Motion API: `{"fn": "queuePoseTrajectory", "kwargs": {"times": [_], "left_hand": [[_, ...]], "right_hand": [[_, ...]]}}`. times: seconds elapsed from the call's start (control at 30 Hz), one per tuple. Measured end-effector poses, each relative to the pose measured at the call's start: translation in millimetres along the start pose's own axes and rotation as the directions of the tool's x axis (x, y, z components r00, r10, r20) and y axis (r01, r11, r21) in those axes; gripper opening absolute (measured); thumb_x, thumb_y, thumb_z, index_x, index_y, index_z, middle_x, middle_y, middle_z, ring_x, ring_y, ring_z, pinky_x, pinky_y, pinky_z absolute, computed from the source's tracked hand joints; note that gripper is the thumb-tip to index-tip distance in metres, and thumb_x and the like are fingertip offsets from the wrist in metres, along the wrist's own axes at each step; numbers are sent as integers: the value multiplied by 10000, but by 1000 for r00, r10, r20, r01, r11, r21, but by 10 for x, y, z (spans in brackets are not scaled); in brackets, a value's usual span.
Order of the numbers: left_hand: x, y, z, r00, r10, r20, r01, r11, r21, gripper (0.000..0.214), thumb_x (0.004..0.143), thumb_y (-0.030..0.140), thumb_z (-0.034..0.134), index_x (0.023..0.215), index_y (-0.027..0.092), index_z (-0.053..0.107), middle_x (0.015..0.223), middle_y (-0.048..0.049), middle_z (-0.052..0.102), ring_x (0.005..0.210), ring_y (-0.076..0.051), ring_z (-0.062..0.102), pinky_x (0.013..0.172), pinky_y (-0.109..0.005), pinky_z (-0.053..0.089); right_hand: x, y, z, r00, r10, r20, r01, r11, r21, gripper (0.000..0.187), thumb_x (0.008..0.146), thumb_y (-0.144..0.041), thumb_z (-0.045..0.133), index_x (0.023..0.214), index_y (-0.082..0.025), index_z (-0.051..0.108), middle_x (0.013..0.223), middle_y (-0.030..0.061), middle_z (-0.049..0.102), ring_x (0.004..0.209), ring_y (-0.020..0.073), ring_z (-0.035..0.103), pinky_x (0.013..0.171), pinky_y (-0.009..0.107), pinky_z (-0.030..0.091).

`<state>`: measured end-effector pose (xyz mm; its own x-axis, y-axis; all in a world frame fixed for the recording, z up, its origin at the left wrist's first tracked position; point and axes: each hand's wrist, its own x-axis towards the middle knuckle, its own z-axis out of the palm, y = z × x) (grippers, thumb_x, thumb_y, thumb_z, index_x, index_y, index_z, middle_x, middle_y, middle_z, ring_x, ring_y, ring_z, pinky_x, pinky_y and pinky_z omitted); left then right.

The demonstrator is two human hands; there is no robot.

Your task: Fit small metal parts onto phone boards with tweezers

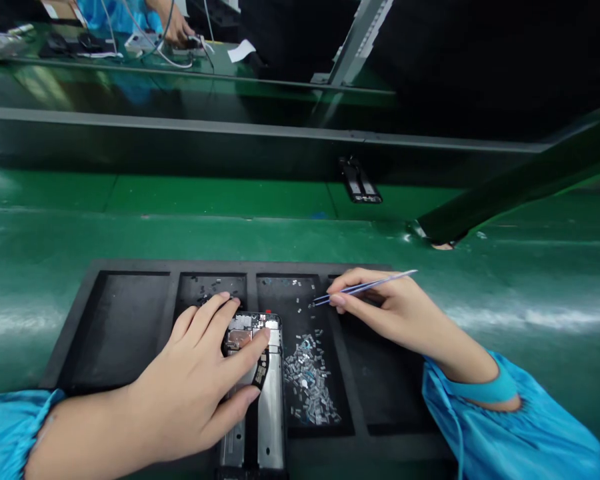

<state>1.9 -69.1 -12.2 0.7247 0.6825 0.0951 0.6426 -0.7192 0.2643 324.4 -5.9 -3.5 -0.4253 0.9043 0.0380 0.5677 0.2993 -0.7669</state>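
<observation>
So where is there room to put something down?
The far-left compartment of the black tray looks bare, beside the left hand. Another dark patch lies in the right compartment, under the right hand and tweezers. The green bench right of the tray is open. It's crowded in the middle, around the phone frame and the pile of small metal parts.

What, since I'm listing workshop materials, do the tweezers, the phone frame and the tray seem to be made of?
The tweezers look like stainless steel: slim, with a bright metallic sheen, though the bluish tint along them could be a coating. The phone frame looks like bare metal, probably aluminium, from its silvery shine. The tray seems matte black plastic or foam; its dull surface doesn't settle which.
</observation>
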Motion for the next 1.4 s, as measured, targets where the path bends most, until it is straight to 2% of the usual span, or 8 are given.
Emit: {"fn": "queuePoseTrajectory", "kwargs": {"times": [0.3, 0.53, 0.93, 1.1, 1.2, 1.3, 1.33, 1.4], "left_hand": [[-11, -8, -9, 1000, -2, -4, 2, 1000, 13, 485, 1030, 412, 427, 1491, 270, 476, 1484, -239, 384, 1393, -461, 345, 1004, -640, 387], [0, 26, -16, 1000, -29, 2, 29, 1000, 6, 468, 1024, 373, 415, 1471, 262, 496, 1487, -239, 384, 1395, -456, 346, 1006, -632, 380], [16, 0, 33, 998, -27, -55, 24, 998, -58, 460, 1025, 429, 425, 1455, 284, 504, 1453, -227, 416, 1377, -448, 365, 988, -625, 395], [33, 1, -20, 996, -11, -93, 5, 998, -65, 445, 1022, 383, 440, 1433, 226, 513, 1477, -245, 368, 1366, -454, 353, 973, -619, 406], [40, -5, -63, 975, -22, -221, -12, 989, -151, 380, 1011, 336, 453, 1306, 137, 585, 1340, -217, 473, 1253, -405, 429, 948, -572, 417], [19, 18, -62, 951, -41, -307, 6, 994, -113, 244, 989, 258, 459, 943, 113, 650, 1003, -132, 567, 958, -297, 514, 786, -445, 427], [4, 36, -52, 947, -23, -320, 7, 999, -51, 238, 979, 241, 462, 890, 117, 644, 903, -105, 552, 851, -262, 501, 714, -406, 400], [-30, 75, -28, 944, 17, -329, 11, 997, 83, 244, 964, 247, 469, 964, 102, 664, 810, -78, 518, 728, -228, 456, 623, -368, 331]], "right_hand": [[6, -25, -36, 999, -21, 37, 20, 999, 26, 174, 987, -346, 618, 941, -188, 676, 845, 41, 691, 736, 165, 654, 633, 268, 502], [2, -62, -38, 998, -43, 47, 46, 997, -59, 191, 1003, -352, 593, 949, -191, 681, 918, 71, 708, 808, 204, 669, 685, 309, 526], [-56, -197, -39, 987, -138, 84, 150, 974, -172, 62, 1003, -220, 623, 1007, -215, 684, 953, 33, 726, 847, 179, 711, 714, 267, 560], [-129, -419, -15, 985, -164, -52, 142, 948, -286, 47, 999, -216, 623, 996, -242, 661, 910, 21, 732, 775, 192, 719, 657, 295, 572], [-165, -679, 89, 959, -238, -156, 170, 918, -359, 49, 990, -222, 621, 1002, -264, 644, 871, 20, 730, 703, 199, 711, 604, 318, 585], [-153, -872, 292, 917, -390, -83, 312, 831, -460, 157, 971, -136, 606, 1088, -233, 644, 935, 57, 748, 780, 227, 732, 736, 362, 639], [-133, -899, 372, 883, -469, -17, 403, 775, -486, 205, 966, -105, 584, 1133, -205, 647, 976, 81, 751, 842, 243, 737, 802, 385, 646], [-69, -896, 531, 762, -638, 106, 592, 622, -513, 270, 965, -64, 501, 1176, -127, 657, 1022, 139, 746, 929, 274, 730, 877, 435, 641]]}}
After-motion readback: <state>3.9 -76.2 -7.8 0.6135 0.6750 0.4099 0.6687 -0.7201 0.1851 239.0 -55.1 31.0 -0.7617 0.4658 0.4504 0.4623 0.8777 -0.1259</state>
